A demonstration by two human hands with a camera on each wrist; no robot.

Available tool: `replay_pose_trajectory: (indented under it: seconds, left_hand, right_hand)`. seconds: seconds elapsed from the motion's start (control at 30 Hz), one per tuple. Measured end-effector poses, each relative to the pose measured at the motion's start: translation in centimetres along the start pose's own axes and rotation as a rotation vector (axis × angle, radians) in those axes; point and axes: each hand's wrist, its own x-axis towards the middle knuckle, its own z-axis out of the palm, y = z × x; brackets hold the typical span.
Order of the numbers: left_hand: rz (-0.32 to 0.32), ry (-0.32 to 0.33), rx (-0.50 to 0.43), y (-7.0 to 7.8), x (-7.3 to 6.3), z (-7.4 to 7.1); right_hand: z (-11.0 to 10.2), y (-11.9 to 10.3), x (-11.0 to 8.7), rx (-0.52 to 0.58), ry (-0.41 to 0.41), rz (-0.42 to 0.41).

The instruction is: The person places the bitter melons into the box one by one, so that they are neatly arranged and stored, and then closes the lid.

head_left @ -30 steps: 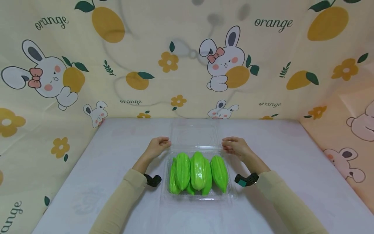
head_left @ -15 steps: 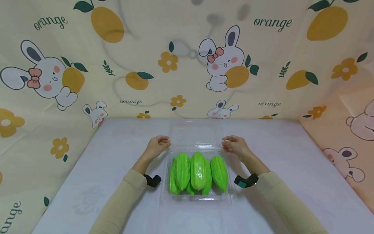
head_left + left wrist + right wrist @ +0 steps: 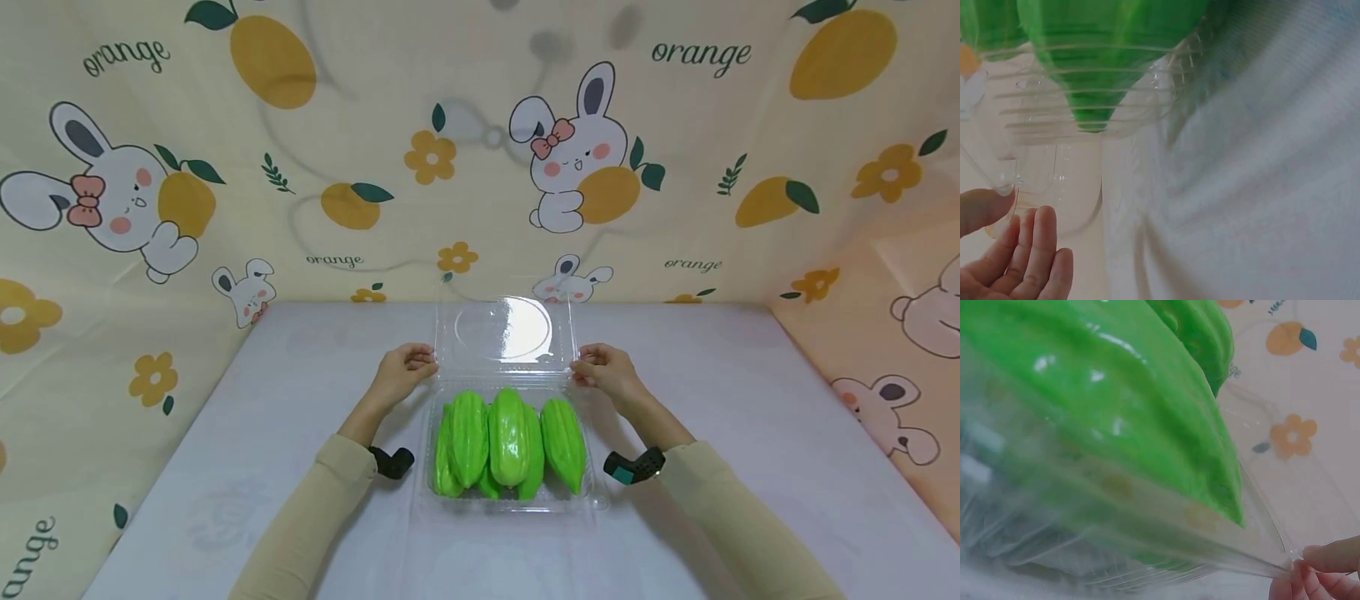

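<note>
A clear plastic clamshell box (image 3: pixel 517 506) stands mid-table in the head view, holding several green, ridged, gourd-like pieces (image 3: pixel 510 437). Its lid (image 3: pixel 525 329), hinged at the far side, tilts up behind them and catches a bright reflection. My left hand (image 3: pixel 401 371) pinches the lid's left edge near the hinge; in the left wrist view thumb and fingers (image 3: pixel 1042 234) meet at the clear edge. At the lid's right edge, my right hand (image 3: pixel 609 375) pinches the plastic, and the right wrist view shows its thumb (image 3: pixel 1335 555) against the clear corner.
The box rests on a white-covered table (image 3: pixel 300 517). A cream cloth (image 3: pixel 390 100) printed with rabbits and oranges hangs behind and along both sides. A black wrist device (image 3: pixel 392 463) sits on the left wrist, another (image 3: pixel 633 465) on the right.
The lid has swung up from lying nearly flat behind the box to a raised tilt. Both hands have risen only slightly, staying at its sides. The green pieces have stayed put.
</note>
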Motion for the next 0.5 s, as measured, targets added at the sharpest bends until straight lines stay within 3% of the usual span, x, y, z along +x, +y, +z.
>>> replay_pose_trajectory:
  seconds: [0.2, 0.5]
  left_hand:
    - [0.013, 0.007, -0.013, -0.05, -0.06, 0.05]
    - [0.060, 0.025, -0.047, -0.31, -0.24, 0.04]
  right_hand:
    - [-0.14, 0.25, -0.03, -0.022, 0.013, -0.008]
    - [-0.27, 0.11, -0.48, -0.076, 0.049, -0.087]
